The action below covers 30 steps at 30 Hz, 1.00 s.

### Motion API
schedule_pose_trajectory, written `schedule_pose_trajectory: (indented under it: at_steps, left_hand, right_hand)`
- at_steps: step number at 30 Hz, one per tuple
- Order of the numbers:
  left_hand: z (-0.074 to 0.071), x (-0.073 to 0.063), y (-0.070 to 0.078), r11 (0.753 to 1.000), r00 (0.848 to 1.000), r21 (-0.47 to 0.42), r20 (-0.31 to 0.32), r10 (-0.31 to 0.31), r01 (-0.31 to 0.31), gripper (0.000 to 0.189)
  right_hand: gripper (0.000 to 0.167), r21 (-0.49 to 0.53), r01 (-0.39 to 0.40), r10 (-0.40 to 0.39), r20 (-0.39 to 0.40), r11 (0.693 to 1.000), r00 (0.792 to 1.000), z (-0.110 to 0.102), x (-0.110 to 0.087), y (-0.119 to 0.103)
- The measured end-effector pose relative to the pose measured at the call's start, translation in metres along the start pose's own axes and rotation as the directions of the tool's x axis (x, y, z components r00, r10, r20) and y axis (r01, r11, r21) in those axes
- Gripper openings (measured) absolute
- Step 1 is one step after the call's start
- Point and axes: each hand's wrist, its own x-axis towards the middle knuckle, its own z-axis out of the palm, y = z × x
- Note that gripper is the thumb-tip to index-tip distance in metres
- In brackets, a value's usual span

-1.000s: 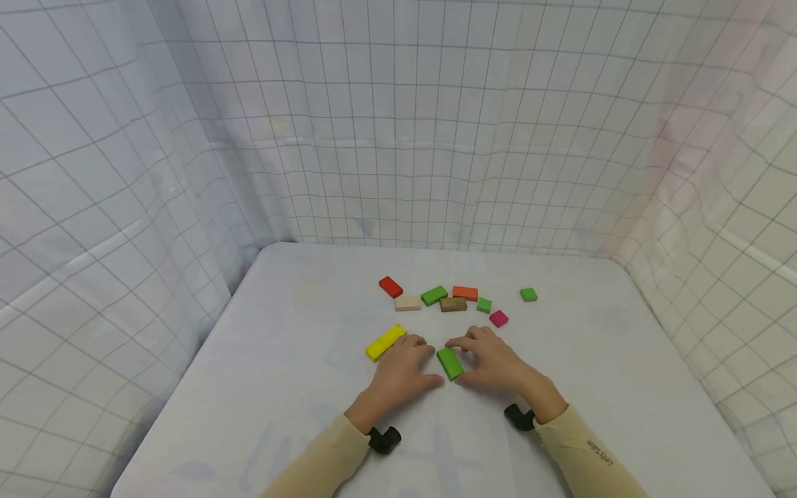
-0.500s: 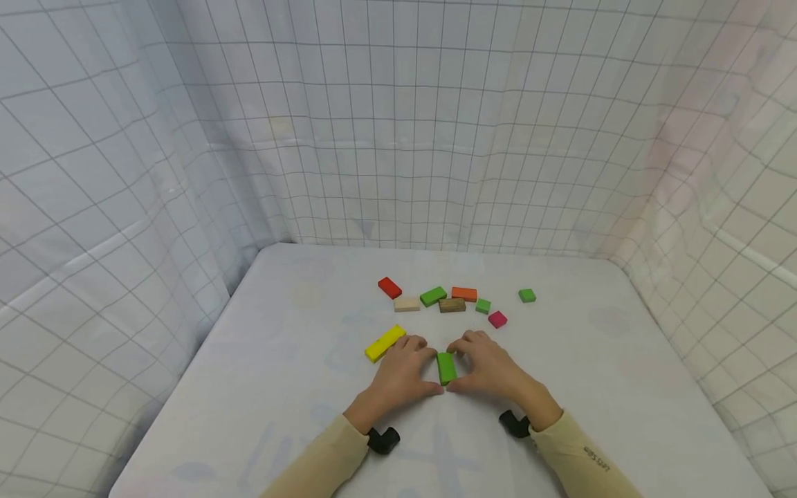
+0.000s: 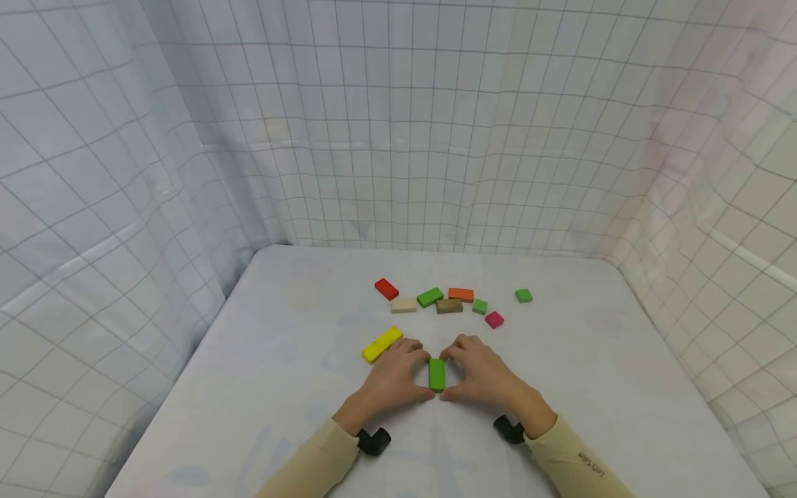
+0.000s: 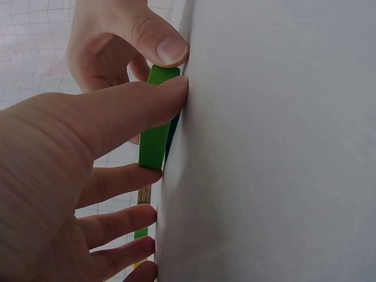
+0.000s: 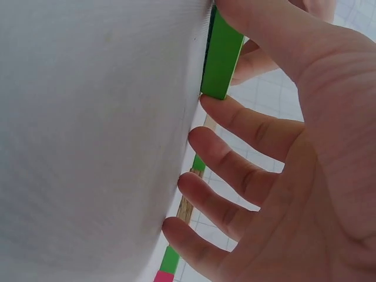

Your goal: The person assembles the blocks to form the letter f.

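Both hands are at a green block (image 3: 437,374) that lies flat on the white table, its long side pointing away from me. My left hand (image 3: 395,373) is on its left, with thumb and index finger curled to its near and far ends. From the other side my right hand (image 3: 482,373) pinches the same two ends. In the left wrist view the green block (image 4: 154,144) stands between thumb and index finger, partly covered by the thumb. The right wrist view shows the right index fingertip touching the end of the green block (image 5: 223,59).
A yellow block (image 3: 382,344) lies just beyond the left hand. Farther back are red (image 3: 387,289), cream (image 3: 403,306), green (image 3: 430,297), orange (image 3: 461,294) and brown (image 3: 449,306) blocks. Small green (image 3: 479,306), pink (image 3: 495,319) and green (image 3: 524,296) pieces lie right.
The green block has turned from slanted to straight and shifted slightly left and nearer. Both hands have closed in on its ends, the right hand moving left. The other blocks keep their arrangement.
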Motion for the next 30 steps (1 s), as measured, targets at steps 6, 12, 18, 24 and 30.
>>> schedule_pose_trajectory:
  at_steps: [6, 12, 18, 24, 30]
  left_hand:
    - [-0.0015, -0.0034, -0.0023, 0.999, 1.0, -0.044, 0.007, -0.028, 0.028, 0.06]
    - [-0.0025, -0.0043, -0.0023, 0.998, 1.0, -0.053, 0.011, -0.014, 0.014, 0.061]
    - [-0.0025, -0.0028, -0.0035, 0.999, 1.0, -0.043, -0.001, 0.008, -0.008, 0.061]
    - [0.0011, -0.0061, -0.007, 1.0, 1.0, -0.027, 0.013, -0.011, 0.011, 0.062]
    - [-0.0004, -0.0082, -0.007, 0.999, 1.0, -0.037, -0.004, 0.01, -0.01, 0.062]
  right_hand:
    - [0.055, -0.046, 0.024, -0.024, -0.011, 0.999, 1.0, 0.0012, 0.0007, -0.0021]
    - [0.057, -0.042, 0.023, -0.023, 0.002, 0.999, 1.0, -0.0023, -0.0018, -0.0043]
    - [0.057, -0.058, 0.019, -0.02, -0.011, 0.998, 1.0, -0.0015, -0.0024, -0.0027]
    - [0.057, -0.042, 0.022, -0.022, -0.008, 0.999, 1.0, 0.0031, -0.0022, -0.0037]
    - [0.058, -0.047, 0.016, -0.016, -0.006, 0.999, 1.0, 0.0021, -0.0025, -0.0051]
